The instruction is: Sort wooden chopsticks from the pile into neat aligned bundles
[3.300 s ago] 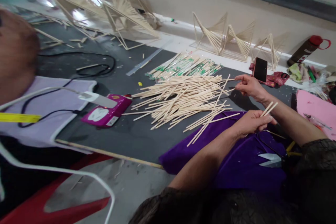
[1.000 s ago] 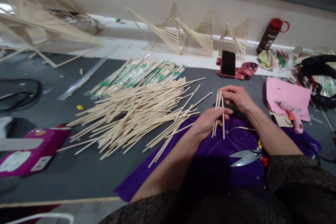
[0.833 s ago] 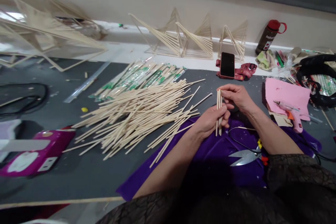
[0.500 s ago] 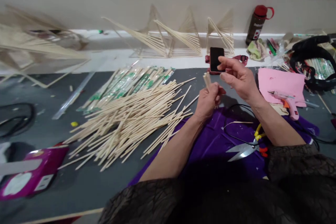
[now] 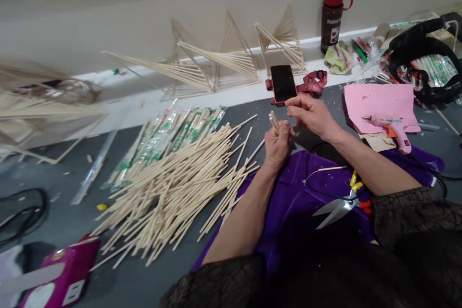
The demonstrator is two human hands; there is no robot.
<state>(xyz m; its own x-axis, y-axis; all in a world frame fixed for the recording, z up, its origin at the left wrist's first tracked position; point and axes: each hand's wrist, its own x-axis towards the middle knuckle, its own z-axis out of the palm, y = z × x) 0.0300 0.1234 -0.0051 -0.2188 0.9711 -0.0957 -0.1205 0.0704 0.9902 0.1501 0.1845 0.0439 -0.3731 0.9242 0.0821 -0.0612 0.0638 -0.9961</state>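
Note:
My left hand [image 5: 278,145] is closed around a small bundle of wooden chopsticks [image 5: 274,121], whose ends stick up above the thumb. Just to its right and slightly higher hovers my right hand [image 5: 311,116]. Its fingers are bent, the thumb a little apart from the fingertips, and I see nothing between them. A large pile of loose chopsticks [image 5: 180,183] lies left of my left hand, with wrapped chopsticks [image 5: 166,139] behind it. Beyond my right fingertips lies a phone [image 5: 283,83] on a red strap. Below my hands a purple cloth [image 5: 288,192] spreads over the dark table.
Scissors [image 5: 337,211] and a black cable lie on the cloth. A pink glue gun [image 5: 393,132] rests by a pink sheet [image 5: 382,101]. Along the wall stand stick structures [image 5: 220,60] and a bottle [image 5: 331,24]. Black headphones [image 5: 400,57] are far right; a magenta packet [image 5: 70,267] lies left.
My right hand has come down and left, closer to my left hand, and the gap between its thumb and fingers is smaller. My left hand still grips the chopsticks. The view has tilted and shifted.

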